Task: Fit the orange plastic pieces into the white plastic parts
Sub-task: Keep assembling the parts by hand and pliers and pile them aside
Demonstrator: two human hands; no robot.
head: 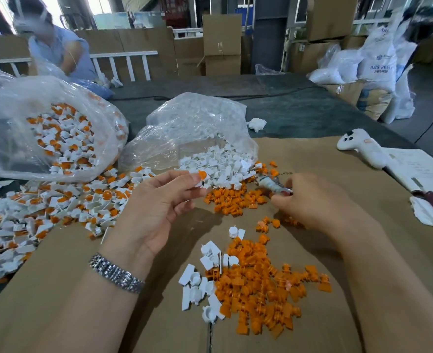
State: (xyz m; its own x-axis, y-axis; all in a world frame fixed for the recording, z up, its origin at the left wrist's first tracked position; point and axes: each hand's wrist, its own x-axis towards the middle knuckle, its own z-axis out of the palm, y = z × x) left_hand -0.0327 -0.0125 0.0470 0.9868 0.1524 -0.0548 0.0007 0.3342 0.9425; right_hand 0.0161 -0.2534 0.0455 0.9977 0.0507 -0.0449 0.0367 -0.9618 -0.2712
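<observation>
My left hand (159, 207) pinches a white plastic part with an orange piece in it (201, 177) between thumb and fingertips, above the cardboard. My right hand (309, 200) curls round a small taped tool (274, 186) beside a heap of loose orange pieces (232, 200). A bigger heap of orange pieces (264, 289) lies near me, with several white parts (205, 278) along its left side. More white parts (220, 166) spill from a clear bag (192, 128).
Fitted orange-and-white parts (44, 207) cover the left of the cardboard sheet (337, 174) and fill a big clear bag (52, 133). A white controller (363, 147) and papers (419, 171) lie at the right. Another person (55, 49) works at the far left.
</observation>
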